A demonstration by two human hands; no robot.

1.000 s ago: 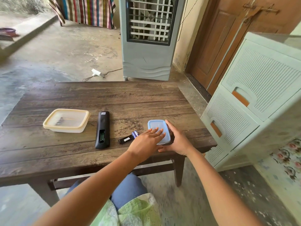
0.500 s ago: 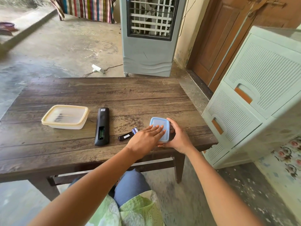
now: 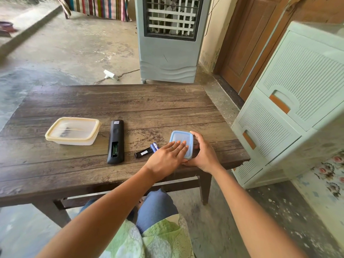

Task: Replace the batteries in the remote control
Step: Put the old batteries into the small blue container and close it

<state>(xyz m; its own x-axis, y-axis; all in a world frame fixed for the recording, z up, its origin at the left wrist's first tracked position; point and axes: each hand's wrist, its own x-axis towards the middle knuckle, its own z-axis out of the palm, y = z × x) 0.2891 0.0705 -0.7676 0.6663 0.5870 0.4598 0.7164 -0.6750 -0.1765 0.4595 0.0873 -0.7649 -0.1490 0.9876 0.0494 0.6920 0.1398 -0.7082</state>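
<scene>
A black remote control [image 3: 115,141] lies face down on the wooden table [image 3: 130,103], its battery bay uncovered and showing no batteries. Its black cover [image 3: 143,152] lies to the right, touching two blue batteries [image 3: 154,146]. A small box with a blue lid [image 3: 181,141] stands near the table's right front edge. My left hand [image 3: 167,159] lies flat with its fingers pressing on the lid. My right hand [image 3: 202,155] cups the box's right side and near corner.
A larger clear box with a cream lid [image 3: 72,131] stands at the table's left, something dark inside. A pale plastic drawer unit [image 3: 290,108] is close on the right. An air cooler [image 3: 168,38] stands beyond the table, with a power strip [image 3: 110,75] on the floor.
Both hands stay on the blue-lidded box. The camera view has shifted slightly; the remote, cover and batteries lie where they were.
</scene>
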